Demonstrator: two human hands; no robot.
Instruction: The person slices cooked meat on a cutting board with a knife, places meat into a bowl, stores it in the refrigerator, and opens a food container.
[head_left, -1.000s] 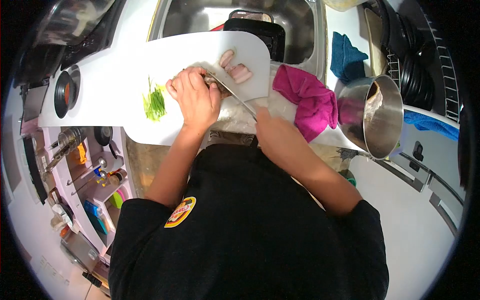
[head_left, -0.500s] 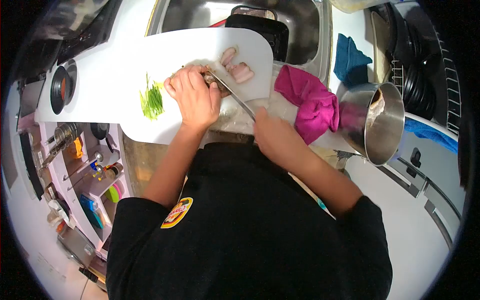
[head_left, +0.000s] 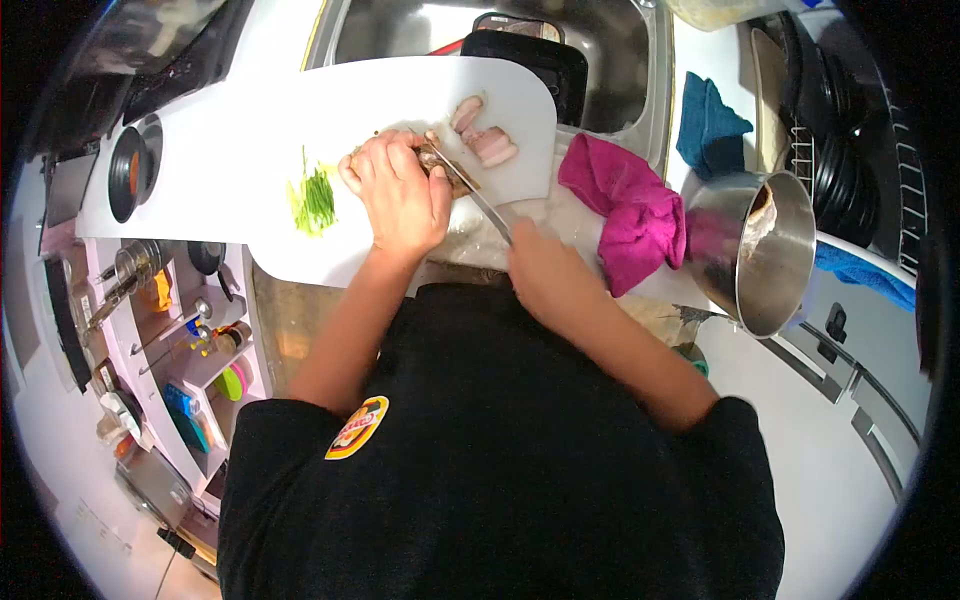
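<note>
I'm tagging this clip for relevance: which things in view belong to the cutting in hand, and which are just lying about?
Belong:
- knife, in the right hand
- meat, held under the left hand
- cut slices
- white cutting board
- probably the greens on the board

Seemingly just lying about:
- magenta cloth
- teal cloth
- black tray in the sink

The browned chunk of meat, partly hidden, lies on the white cutting board close to its near edge. The knife, its slim grey blade slanting across the chunk, reaches past that edge. Pale pink meat slices lie towards the board's right end.
</note>
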